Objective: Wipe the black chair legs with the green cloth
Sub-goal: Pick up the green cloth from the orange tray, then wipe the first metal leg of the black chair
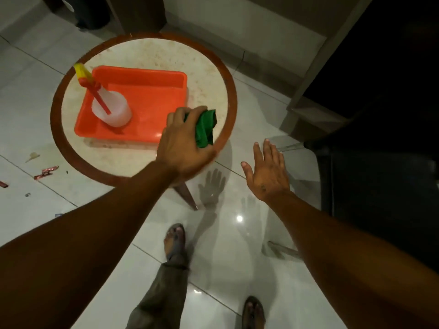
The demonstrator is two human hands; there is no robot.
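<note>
My left hand (183,141) is closed around a crumpled green cloth (205,128), held over the near right edge of a round table (71,148). My right hand (267,172) hovers open, fingers spread, above the floor between the table and a black chair (380,186). The chair fills the right side and is very dark; its seat front shows, and its legs are hard to make out.
An orange tray (152,96) on the table holds a white spray bottle (114,108) with a red and yellow nozzle. Wrappers and scraps (45,172) lie on the glossy white tiles at left. My sandalled feet (174,241) stand below. A grey cabinet (304,67) stands behind the chair.
</note>
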